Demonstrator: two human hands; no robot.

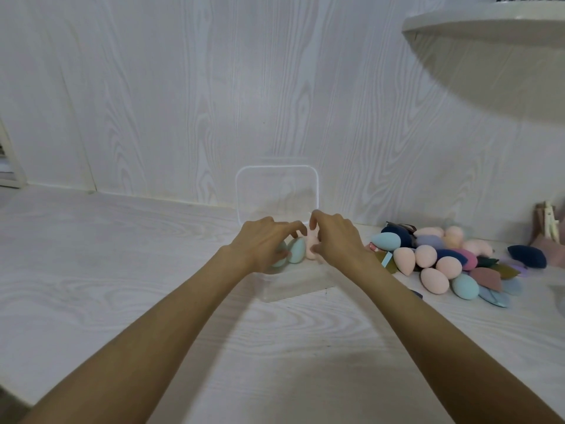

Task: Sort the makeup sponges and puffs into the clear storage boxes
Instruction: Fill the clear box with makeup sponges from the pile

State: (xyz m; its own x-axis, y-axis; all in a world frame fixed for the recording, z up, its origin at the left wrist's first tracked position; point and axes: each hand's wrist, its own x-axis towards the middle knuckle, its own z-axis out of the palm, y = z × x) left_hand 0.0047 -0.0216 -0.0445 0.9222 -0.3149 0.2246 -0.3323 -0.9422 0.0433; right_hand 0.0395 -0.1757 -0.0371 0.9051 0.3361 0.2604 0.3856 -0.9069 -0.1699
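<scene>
Clear box [293, 284] is set mid-desk [122, 270], lid [276, 191] up. Teal sponge [296, 250] and pink sponge [312, 249] are stood inside. Left hand [266, 240] is curled on a teal sponge; right hand [333, 237] is half-curled, grip unclear. Sponge pile [443, 261] is kept right. No writing readable.

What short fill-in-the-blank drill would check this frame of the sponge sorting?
1. The clear plastic storage box has its hinged lid standing ____.
2. The loose pile of egg-shaped sponges and flat puffs lies to the ____ of the box.
3. Beside the pale pink sponge in the box stand sponges coloured ____.
4. The left hand and right hand both reach into the ____.

Missing words: open; right; mint green; box
</scene>
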